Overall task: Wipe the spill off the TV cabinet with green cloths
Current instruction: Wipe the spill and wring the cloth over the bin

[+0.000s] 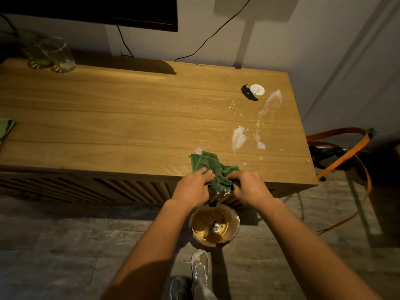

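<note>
Two hands work one green cloth [211, 167] at the near edge of the TV cabinet [129, 118]. My left hand [191, 187] holds the left side of the cloth, fingers curled onto the fabric. My right hand [251, 187] grips the bunched right side, fingers wrapped round it. Between my hands the cloth is gathered and hangs over the cabinet edge. Beyond my fingertips the rest lies crumpled on the wooden top.

Directly below my hands a round container [214, 226] of brown liquid stands on the floor.

The spill [268, 109] lies beyond and to the right of my right hand. It consists of white streaks and a white patch, with small yellowish crumbs scattered round them, apart from the cloth. Farther beyond it, a black object [249, 93] lies just beside a white disc [257, 89].

A second green cloth [5, 126] lies far to the left of my left hand. Two glasses [54, 55] stand far beyond it, at the rear of the cabinet top.
</note>
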